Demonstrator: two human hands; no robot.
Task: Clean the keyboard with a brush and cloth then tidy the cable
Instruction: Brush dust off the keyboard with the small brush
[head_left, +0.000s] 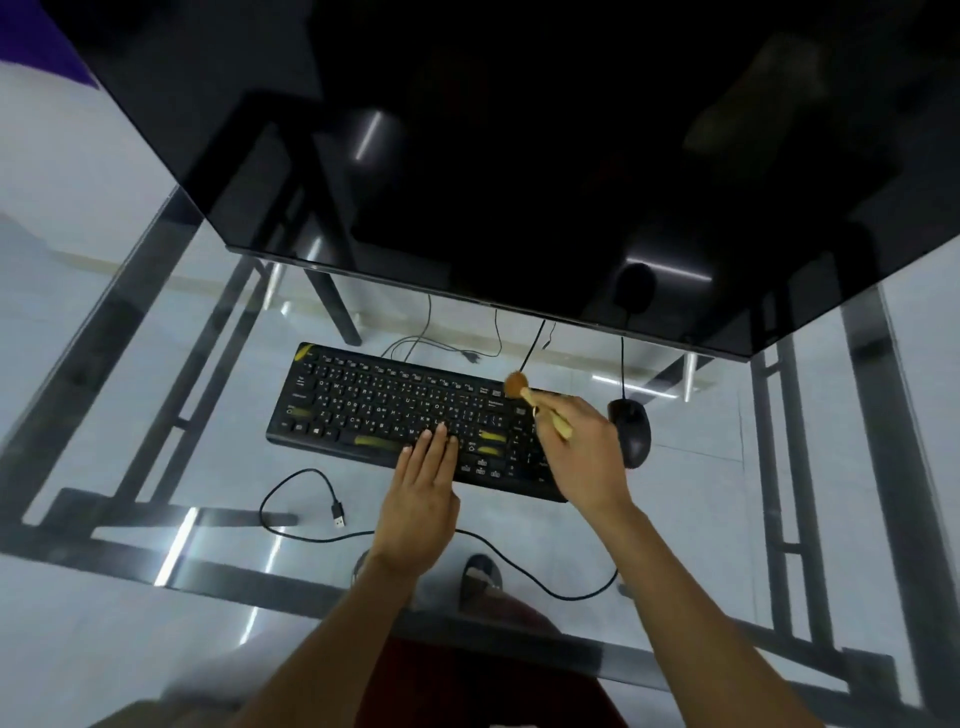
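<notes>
A black keyboard (410, 415) is laid at the centre of a glass worktop (130, 597), slightly skewed, its right end nearer the person. The left hand (421, 493) is rested flat on the keyboard's near edge at 6 o'clock, fingers together and extended, nothing held. The right hand (587, 457) is closed in a narrow grip on the pale handle of a small brush (535, 397), whose brown bristles are seen over the keyboard's far right corner, at 2 o'clock. A black mouse (630, 431) is set just beside the keyboard's right end, at 3 o'clock, close to the right hand. The far side at 12 o'clock is closed off by the lower edge of a dark monitor (519, 156). The keyboard's cable (545, 584) is spread in loose curves across the near worktop from 5 to 7 o'clock, its USB plug (338, 517) lying free at 7 o'clock. Open glass is left at 9 o'clock
</notes>
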